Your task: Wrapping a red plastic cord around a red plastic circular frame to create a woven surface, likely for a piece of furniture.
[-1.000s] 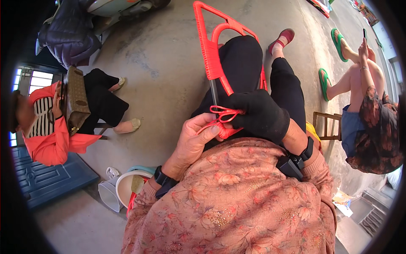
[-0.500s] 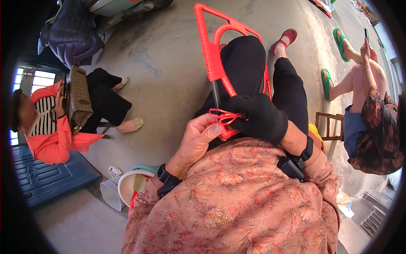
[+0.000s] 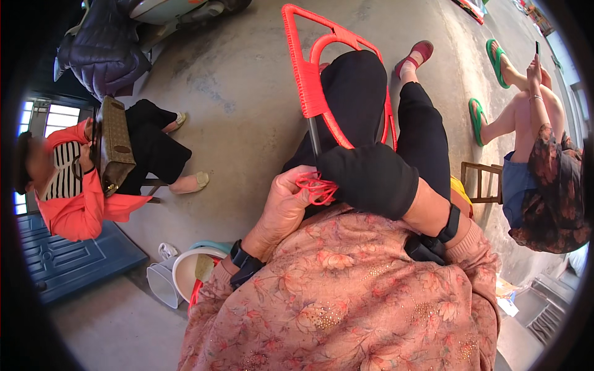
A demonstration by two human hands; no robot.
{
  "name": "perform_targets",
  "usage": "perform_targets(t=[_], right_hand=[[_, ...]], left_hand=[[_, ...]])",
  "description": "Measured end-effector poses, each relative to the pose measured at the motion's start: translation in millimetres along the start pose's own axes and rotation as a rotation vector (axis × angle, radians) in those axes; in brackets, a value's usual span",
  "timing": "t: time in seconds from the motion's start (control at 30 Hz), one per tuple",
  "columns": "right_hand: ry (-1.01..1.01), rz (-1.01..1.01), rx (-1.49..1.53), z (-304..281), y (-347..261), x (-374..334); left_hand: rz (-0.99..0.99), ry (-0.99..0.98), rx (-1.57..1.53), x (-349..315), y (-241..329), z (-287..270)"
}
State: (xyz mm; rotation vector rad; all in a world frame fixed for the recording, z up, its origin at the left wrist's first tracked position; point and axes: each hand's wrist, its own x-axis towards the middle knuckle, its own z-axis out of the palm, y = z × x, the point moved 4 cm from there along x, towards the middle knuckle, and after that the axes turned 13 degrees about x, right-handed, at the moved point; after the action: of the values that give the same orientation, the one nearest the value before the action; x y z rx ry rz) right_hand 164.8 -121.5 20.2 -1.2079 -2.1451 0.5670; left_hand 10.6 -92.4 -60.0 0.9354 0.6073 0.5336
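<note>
Across my lap stands a frame wrapped in red cord, with a curved inner loop around my raised knee. One dark bare rod of it shows below the wrapped part. My left hand, bare, pinches a looped bundle of thin red cord between thumb and fingers. Right beside it is my right hand in a black glove, curled over the lower part of the frame. The back of the glove hides its fingers and whatever they hold.
At left a seated person holds a brown handbag. Another seated person at right, in green flip-flops, holds a phone. Buckets stand by my left elbow, and a wooden stool is to the right.
My right hand has rolled over, so its back now covers the fingers and the lower red wrapping. The cord loops have bunched closer to my left fingers and moved slightly down and left.
</note>
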Motion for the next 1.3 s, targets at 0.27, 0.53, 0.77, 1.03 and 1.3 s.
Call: perform_targets(t=[0.27,0.53,0.77,1.03,1.3], right_hand=[[0.263,0.657,0.933,8.6,32.9,-20.3],[0.159,0.934,0.961,3.9,20.6,-41.7],[0.096,0.748,1.295,11.6,21.8,-42.4],[0.091,0.922,1.219,2.8,17.9,-38.4],[0.171,0.881,1.09,4.2,20.2,-43.1]], left_hand=[[-0.023,0.018,0.014,1.1,12.8,10.1],[-0.043,0.01,0.031,3.6,14.9,9.8],[-0.024,0.007,0.036,3.9,17.9,11.0],[-0.034,0.008,0.039,3.1,17.3,9.7],[-0.007,-0.01,0.057,3.8,17.1,7.6]])
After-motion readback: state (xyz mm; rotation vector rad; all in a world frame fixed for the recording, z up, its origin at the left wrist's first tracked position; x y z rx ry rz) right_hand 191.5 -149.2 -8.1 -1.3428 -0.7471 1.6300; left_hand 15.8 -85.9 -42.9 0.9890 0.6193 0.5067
